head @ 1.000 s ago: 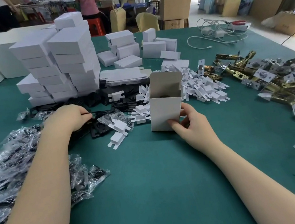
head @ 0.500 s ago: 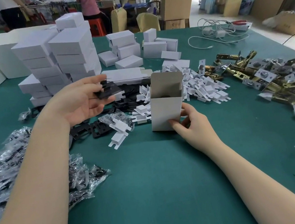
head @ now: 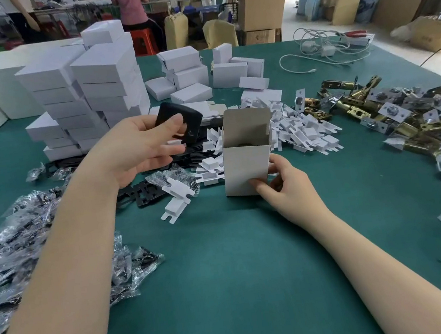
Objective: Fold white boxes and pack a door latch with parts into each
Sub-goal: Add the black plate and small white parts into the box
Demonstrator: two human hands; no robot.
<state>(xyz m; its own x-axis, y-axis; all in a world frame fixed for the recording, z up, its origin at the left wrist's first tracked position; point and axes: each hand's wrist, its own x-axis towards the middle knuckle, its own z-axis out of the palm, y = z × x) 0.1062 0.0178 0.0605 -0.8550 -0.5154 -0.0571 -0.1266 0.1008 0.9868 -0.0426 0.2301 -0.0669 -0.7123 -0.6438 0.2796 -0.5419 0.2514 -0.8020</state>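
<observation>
Upright white box [head: 246, 168] stands on the green surface [head: 229, 278], top flap raised, mouth open. Something dark lies inside near the back wall; too shadowed to identify.

Right hand [head: 287, 185] holds the box at its lower right corner: thumb on the front face, fingers curled round the side. Fingertips behind the box are hidden.

Left hand [head: 140, 147] is raised left of the box, above the surface. Its grip is clamped on a black plate [head: 178, 120], thumb across the face, fingers behind. The plate's lower part is covered by the thumb; blurred, detail unclear.

Left of the box, under the left hand: more black plates [head: 146, 194] lying flat, partly hidden by the forearm. White card inserts [head: 302, 132] heaped behind and to both sides of the box. Far left of the box: clear bags of dark parts [head: 5, 253], contents not legible, heap cut by the frame edge. Right of the box: brass door latches [head: 406, 123], pile cut off at the right edge. Behind the box, to the left: stacked closed white boxes [head: 84, 92].
</observation>
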